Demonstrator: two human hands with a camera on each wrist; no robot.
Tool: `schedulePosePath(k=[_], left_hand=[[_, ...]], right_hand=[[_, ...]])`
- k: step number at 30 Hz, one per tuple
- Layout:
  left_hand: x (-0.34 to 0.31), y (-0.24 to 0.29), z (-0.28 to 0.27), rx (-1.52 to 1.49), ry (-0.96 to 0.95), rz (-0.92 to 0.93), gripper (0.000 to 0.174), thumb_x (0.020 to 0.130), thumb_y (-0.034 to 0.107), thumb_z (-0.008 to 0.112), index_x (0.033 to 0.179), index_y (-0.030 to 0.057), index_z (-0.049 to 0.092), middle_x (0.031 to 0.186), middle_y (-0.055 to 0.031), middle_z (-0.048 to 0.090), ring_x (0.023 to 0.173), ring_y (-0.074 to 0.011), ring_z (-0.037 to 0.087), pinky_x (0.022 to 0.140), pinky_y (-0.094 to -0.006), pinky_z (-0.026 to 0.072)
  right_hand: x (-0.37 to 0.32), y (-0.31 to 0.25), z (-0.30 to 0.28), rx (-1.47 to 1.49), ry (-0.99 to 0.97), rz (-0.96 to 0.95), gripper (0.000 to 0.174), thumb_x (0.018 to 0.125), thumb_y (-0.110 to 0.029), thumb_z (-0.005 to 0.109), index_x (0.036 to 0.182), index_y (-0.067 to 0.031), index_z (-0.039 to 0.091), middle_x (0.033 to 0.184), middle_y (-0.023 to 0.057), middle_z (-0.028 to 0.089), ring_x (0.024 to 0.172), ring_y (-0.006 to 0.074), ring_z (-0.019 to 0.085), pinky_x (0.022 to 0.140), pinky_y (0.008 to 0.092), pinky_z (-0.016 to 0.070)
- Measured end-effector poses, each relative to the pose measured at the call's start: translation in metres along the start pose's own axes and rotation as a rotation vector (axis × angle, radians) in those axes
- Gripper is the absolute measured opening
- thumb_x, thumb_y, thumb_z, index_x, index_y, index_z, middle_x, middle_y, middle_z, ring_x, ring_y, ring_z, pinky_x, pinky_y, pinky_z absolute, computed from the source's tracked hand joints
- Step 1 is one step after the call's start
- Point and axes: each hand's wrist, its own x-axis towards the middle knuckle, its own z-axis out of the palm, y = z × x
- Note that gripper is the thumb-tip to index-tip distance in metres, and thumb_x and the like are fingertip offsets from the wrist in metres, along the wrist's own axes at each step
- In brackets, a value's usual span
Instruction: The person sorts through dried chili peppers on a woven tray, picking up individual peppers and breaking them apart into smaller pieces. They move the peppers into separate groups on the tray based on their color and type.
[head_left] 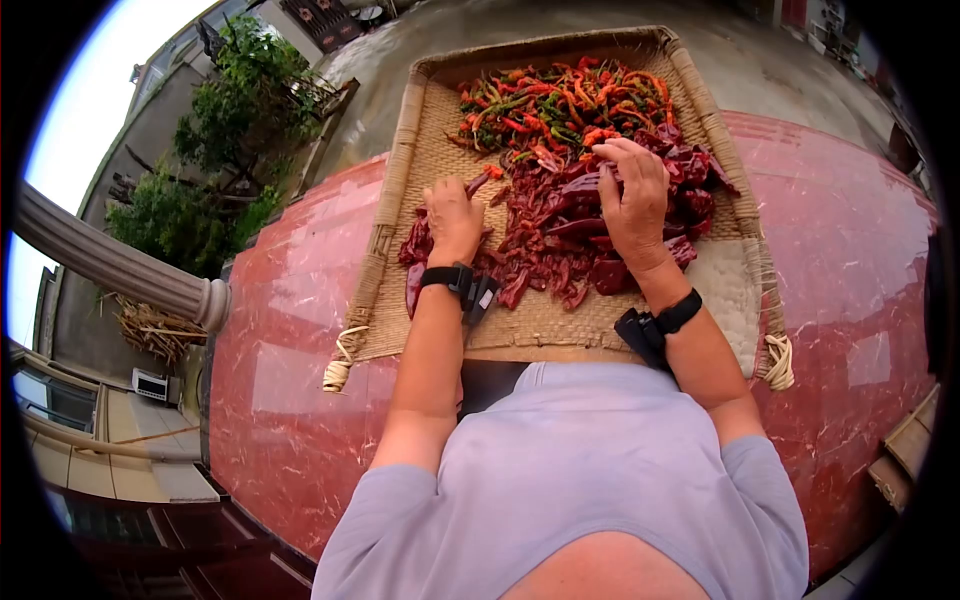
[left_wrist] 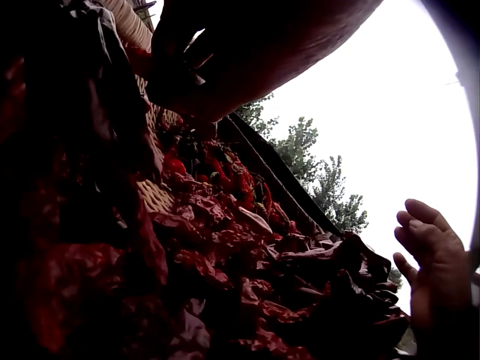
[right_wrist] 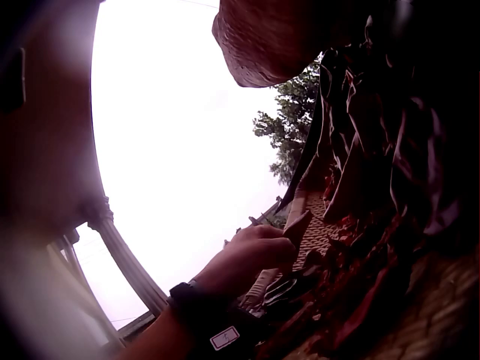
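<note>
A large woven tray (head_left: 395, 225) holds dried red peppers (head_left: 530, 225), dark and wrinkled, in its near half. My left hand (head_left: 455, 222) is over the tray's left side, its fingers pinching a dark red dried pepper (head_left: 478, 184). In the right wrist view that pepper (right_wrist: 298, 229) points up past the fingertips of the left hand (right_wrist: 251, 259). My right hand (head_left: 638, 205) hovers above the larger dark peppers (head_left: 575, 195) on the right, fingers loosely bent and apart. The left wrist view shows the right hand (left_wrist: 433, 262) raised with nothing between its fingers.
Thinner red, orange and green chilies (head_left: 570, 100) are heaped at the tray's far end. A small dark red pile (head_left: 415, 245) lies by the left rim. Red polished tiles (head_left: 290, 350) surround the tray, and a stone column (head_left: 130, 255) stands at left.
</note>
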Motion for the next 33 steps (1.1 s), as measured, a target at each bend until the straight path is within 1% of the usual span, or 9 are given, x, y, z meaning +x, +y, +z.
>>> schedulePosePath(k=[5, 6, 10, 13, 16, 22, 25, 29, 33], left_hand=[[-0.009, 0.032, -0.021, -0.502, -0.024, 0.203, 0.032, 0.078, 0.009, 0.072, 0.106, -0.0051, 0.064, 0.100, -0.0168, 0.066, 0.087, -0.0289, 0.065, 0.079, -0.0372, 0.0526], [-0.013, 0.044, -0.032, -0.534, -0.111, 0.209, 0.033, 0.082, 0.008, 0.073, 0.112, -0.0040, 0.065, 0.102, -0.0126, 0.067, 0.092, -0.0199, 0.065, 0.079, -0.0300, 0.0526], [-0.023, 0.059, -0.022, -0.888, -0.360, 0.145, 0.026, 0.093, 0.006, 0.068, 0.117, -0.0007, 0.062, 0.107, -0.0055, 0.067, 0.096, -0.0099, 0.064, 0.080, -0.0257, 0.0537], [-0.027, 0.058, -0.013, -1.194, -0.516, -0.016, 0.030, 0.093, 0.006, 0.068, 0.121, 0.0009, 0.060, 0.107, -0.0065, 0.067, 0.097, -0.0119, 0.064, 0.080, -0.0269, 0.0543], [-0.030, 0.056, -0.001, -1.305, -0.570, -0.093, 0.037, 0.087, 0.003, 0.071, 0.122, 0.0043, 0.059, 0.101, -0.0034, 0.062, 0.084, -0.0083, 0.060, 0.071, -0.0246, 0.0515], [-0.036, 0.056, -0.003, -1.190, -0.416, -0.196, 0.028, 0.090, 0.004, 0.070, 0.115, 0.0038, 0.058, 0.096, -0.0022, 0.060, 0.076, -0.0086, 0.057, 0.065, -0.0242, 0.0478], [-0.036, 0.049, 0.010, -1.049, -0.240, -0.127, 0.022, 0.093, 0.007, 0.068, 0.113, 0.0043, 0.058, 0.093, -0.0018, 0.060, 0.074, -0.0091, 0.056, 0.065, -0.0236, 0.0466], [-0.039, 0.049, -0.004, -1.183, -0.275, -0.312, 0.018, 0.097, 0.013, 0.067, 0.111, 0.0062, 0.058, 0.094, -0.0028, 0.064, 0.079, -0.0107, 0.063, 0.068, -0.0253, 0.0512], [-0.040, 0.045, 0.004, -1.438, -0.236, -0.307, 0.019, 0.097, 0.014, 0.069, 0.110, 0.0058, 0.058, 0.095, -0.0034, 0.065, 0.081, -0.0125, 0.066, 0.071, -0.0259, 0.0543]], right_hand=[[0.001, -0.017, -0.002, 0.185, -0.108, -0.046, 0.033, 0.091, -0.012, 0.069, 0.123, -0.0114, 0.066, 0.122, 0.0100, 0.063, 0.112, 0.0303, 0.058, 0.100, 0.0433, 0.0472], [0.001, -0.020, -0.003, 0.214, -0.138, -0.038, 0.034, 0.091, -0.013, 0.070, 0.125, -0.0113, 0.065, 0.123, 0.0110, 0.062, 0.113, 0.0308, 0.058, 0.099, 0.0431, 0.0480], [-0.003, -0.016, 0.000, 0.345, -0.299, -0.036, 0.034, 0.090, -0.014, 0.071, 0.123, -0.0104, 0.066, 0.118, 0.0112, 0.067, 0.108, 0.0297, 0.063, 0.097, 0.0421, 0.0489], [-0.006, -0.017, 0.001, 0.402, -0.377, 0.085, 0.029, 0.090, -0.014, 0.071, 0.118, -0.0107, 0.068, 0.108, 0.0085, 0.071, 0.102, 0.0286, 0.066, 0.095, 0.0428, 0.0487], [-0.008, -0.016, 0.004, 0.331, -0.349, 0.058, 0.025, 0.089, -0.014, 0.071, 0.114, -0.0104, 0.069, 0.103, 0.0073, 0.072, 0.098, 0.0283, 0.066, 0.094, 0.0422, 0.0482], [-0.002, -0.017, -0.002, 0.235, -0.145, 0.122, 0.023, 0.092, -0.016, 0.070, 0.115, -0.0113, 0.068, 0.103, 0.0072, 0.071, 0.098, 0.0289, 0.065, 0.094, 0.0406, 0.0467], [0.002, -0.005, -0.002, 0.034, -0.025, 0.091, 0.023, 0.093, -0.016, 0.070, 0.116, -0.0133, 0.068, 0.102, 0.0059, 0.070, 0.100, 0.0287, 0.064, 0.098, 0.0424, 0.0440], [0.002, 0.001, -0.001, -0.277, 0.095, 0.101, 0.024, 0.091, -0.011, 0.069, 0.115, -0.0150, 0.068, 0.114, 0.0051, 0.065, 0.111, 0.0283, 0.058, 0.107, 0.0443, 0.0375], [0.008, -0.008, -0.009, -0.047, 0.019, -0.092, 0.028, 0.090, -0.009, 0.069, 0.118, -0.0122, 0.066, 0.120, 0.0061, 0.064, 0.114, 0.0281, 0.057, 0.108, 0.0450, 0.0365]])
